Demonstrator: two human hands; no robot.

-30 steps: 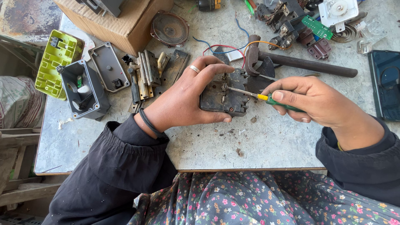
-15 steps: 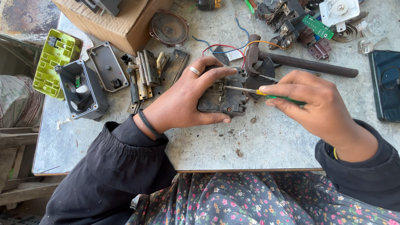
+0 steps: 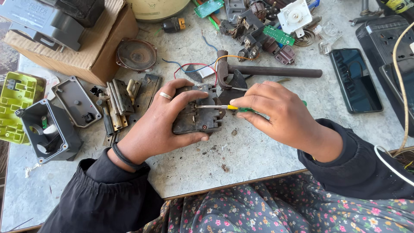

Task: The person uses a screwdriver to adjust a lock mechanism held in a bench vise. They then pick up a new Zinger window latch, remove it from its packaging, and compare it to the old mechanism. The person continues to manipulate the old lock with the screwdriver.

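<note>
- Since the earlier frames the right hand (image 3: 280,114) has shifted a little toward the left along the table, and the screwdriver (image 3: 224,107) now lies nearly level, its tip further in over the dark block; the left hand has stayed clamped where it was.
- The left hand (image 3: 161,125) is wrapped around a dark, dirty switch block (image 3: 196,116), thumb under its near edge and fingers curled over the top; a ring sits on one finger and a black band on the wrist.
- The right hand is closed in a pinch around the screwdriver's yellow and green handle, fingers bunched together.
- The metal shaft of the screwdriver reaches left to a spot on the block's upper face.
- The block rests on the grey table (image 3: 258,159), near the middle, just ahead of the person's lap.
- Red, blue and orange wires (image 3: 194,67) run from behind the block.
- A hammer (image 3: 267,71) lies just beyond the block, its head touching or nearly touching the block's far side.
- A dark phone (image 3: 355,80) lies flat to the right, well apart from the hands.
- To the left lie a grey open box (image 3: 45,129), a flat grey lid (image 3: 75,101) and a bundle of metal strips (image 3: 116,101).
- A cardboard box (image 3: 92,47) and a round speaker (image 3: 136,55) sit at the far left.
</note>
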